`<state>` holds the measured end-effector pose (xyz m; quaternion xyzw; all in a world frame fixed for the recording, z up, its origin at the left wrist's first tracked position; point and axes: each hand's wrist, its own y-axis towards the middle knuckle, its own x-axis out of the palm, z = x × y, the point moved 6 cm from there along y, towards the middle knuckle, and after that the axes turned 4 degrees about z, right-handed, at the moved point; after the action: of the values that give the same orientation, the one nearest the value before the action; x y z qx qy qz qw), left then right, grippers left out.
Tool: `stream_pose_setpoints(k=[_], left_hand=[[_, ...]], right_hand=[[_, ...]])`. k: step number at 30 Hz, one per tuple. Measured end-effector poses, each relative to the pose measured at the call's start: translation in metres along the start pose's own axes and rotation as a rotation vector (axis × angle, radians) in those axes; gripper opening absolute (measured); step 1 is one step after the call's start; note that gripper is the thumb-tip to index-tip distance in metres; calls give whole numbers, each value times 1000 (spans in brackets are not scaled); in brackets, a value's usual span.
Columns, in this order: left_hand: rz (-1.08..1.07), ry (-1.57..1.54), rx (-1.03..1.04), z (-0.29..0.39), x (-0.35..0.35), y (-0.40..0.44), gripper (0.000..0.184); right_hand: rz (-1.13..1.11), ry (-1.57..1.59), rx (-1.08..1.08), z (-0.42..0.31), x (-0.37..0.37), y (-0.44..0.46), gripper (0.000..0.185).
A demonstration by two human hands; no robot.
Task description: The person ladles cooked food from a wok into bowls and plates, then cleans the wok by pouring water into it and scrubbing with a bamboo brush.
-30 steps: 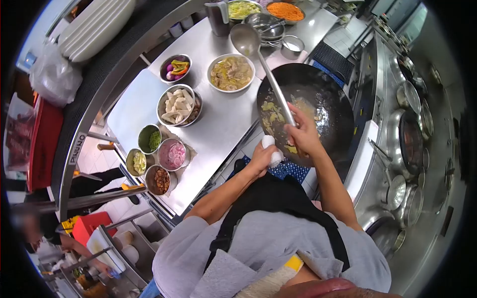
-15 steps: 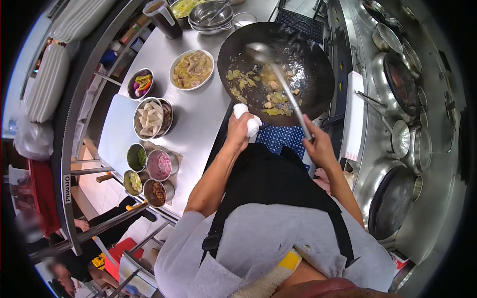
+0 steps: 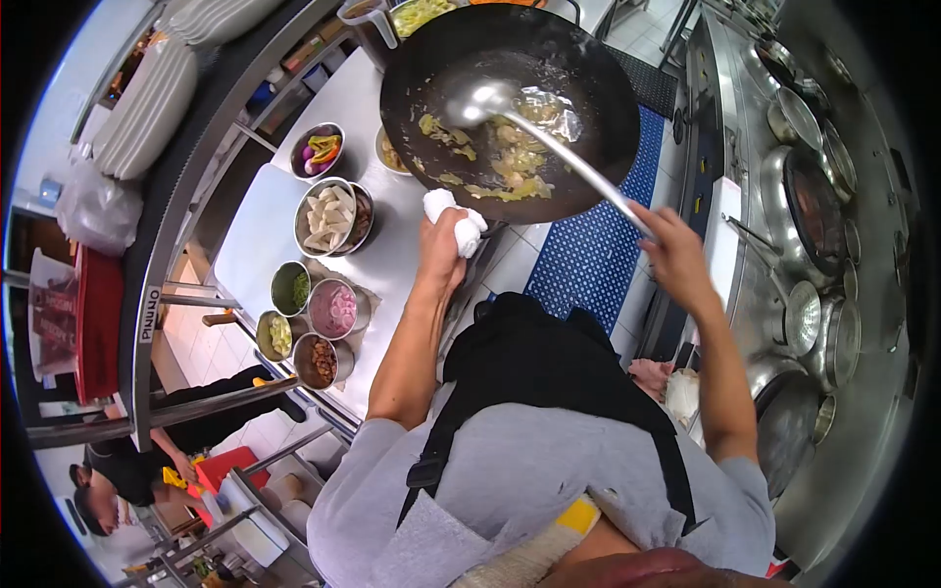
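Note:
My left hand (image 3: 443, 245) is closed round a folded white cloth (image 3: 465, 227) at the near rim of a large dark wok (image 3: 610, 108); any handle under the cloth is hidden. Chopped greens and pale pieces of food (image 3: 520, 162) lie in the wok with some shiny liquid. With my right hand (image 3: 676, 257) I grip the end of a long metal ladle (image 3: 573, 162). The ladle's bowl is inside the wok, over its left half. Behind the wok's left edge, a white bowl of cooked food (image 3: 390, 155) is mostly covered from view.
On the steel table (image 3: 397, 211) at left stand several metal cups, including one of pink slices (image 3: 334, 308), and a bowl of white pieces (image 3: 326, 218). Pans and burners line the right side (image 3: 802, 318). Another person (image 3: 127, 470) is at lower left. A blue mat (image 3: 588, 260) covers floor.
The wok has moved left and away from me, now overlapping the bowl of cooked food. My left hand went with it. The ladle slants more, and my right hand is farther right.

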<state>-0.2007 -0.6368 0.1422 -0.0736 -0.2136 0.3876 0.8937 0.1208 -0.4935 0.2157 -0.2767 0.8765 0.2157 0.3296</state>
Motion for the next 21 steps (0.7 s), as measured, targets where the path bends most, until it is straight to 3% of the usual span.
stream_pose_setpoints(k=[5, 11, 16, 21], left_hand=[[109, -55, 70, 44, -28, 5, 20], [215, -78, 194, 75, -78, 17, 20], [298, -70, 303, 88, -100, 14, 20], [402, -138, 383, 103, -116, 13, 18]], right_hand=[[-122, 125, -40, -9, 59, 36, 64], [-80, -150, -175, 1, 6, 53, 60], [-118, 52, -131, -63, 72, 118, 62], [-133, 78, -250, -67, 123, 123, 63]])
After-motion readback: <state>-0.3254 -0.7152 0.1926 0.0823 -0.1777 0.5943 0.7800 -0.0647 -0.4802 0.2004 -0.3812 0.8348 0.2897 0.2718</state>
